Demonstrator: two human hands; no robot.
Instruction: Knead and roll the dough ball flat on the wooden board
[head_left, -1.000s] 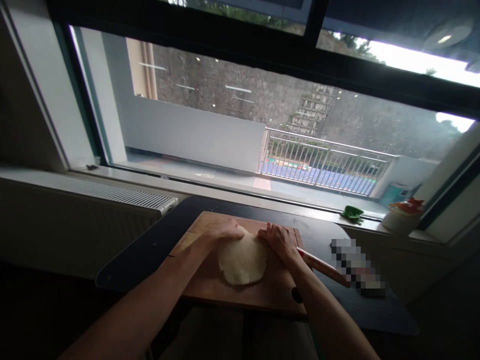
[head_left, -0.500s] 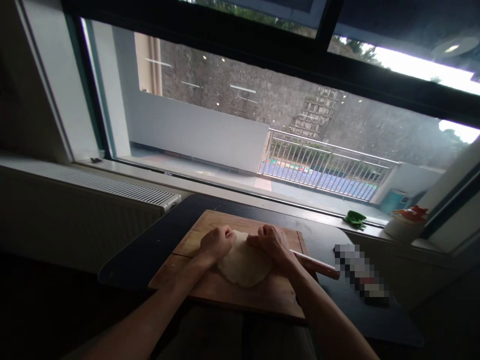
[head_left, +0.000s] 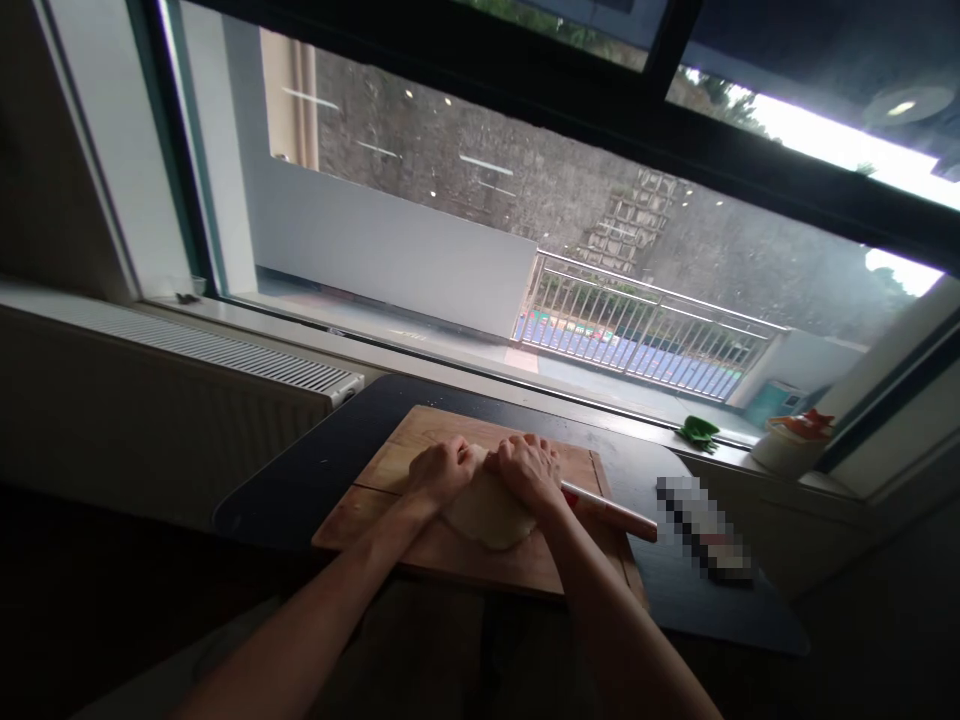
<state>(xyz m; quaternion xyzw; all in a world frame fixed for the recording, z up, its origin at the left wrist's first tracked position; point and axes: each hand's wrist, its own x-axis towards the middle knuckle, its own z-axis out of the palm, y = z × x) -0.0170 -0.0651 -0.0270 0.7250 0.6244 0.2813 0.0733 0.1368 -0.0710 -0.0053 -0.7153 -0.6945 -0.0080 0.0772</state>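
A pale, flattened round of dough [head_left: 489, 515] lies on a wooden board [head_left: 360, 515]. My left hand [head_left: 441, 472] is closed at the dough's upper left edge, fingers curled inward. Across from it, my right hand [head_left: 529, 470] bends its fingers over the upper right part of the dough. A narrow gap separates the two hands, with dough showing between them. A rolling pin [head_left: 615, 515] sticks out to the right from behind my right wrist, over the board's right side. The pin's other end is hidden by my hand.
The board rests on a dark table [head_left: 277, 480] against a windowsill. A blurred-out object [head_left: 705, 530] lies on the table's right. On the sill are a green item [head_left: 697, 432] and a white pot [head_left: 784, 450] with something orange. A radiator [head_left: 225, 385] stands at left.
My right hand has moved slightly left and its fingers have unfolded somewhat from a tighter fist. My left hand stays at the dough's edge. The view has shifted a little.
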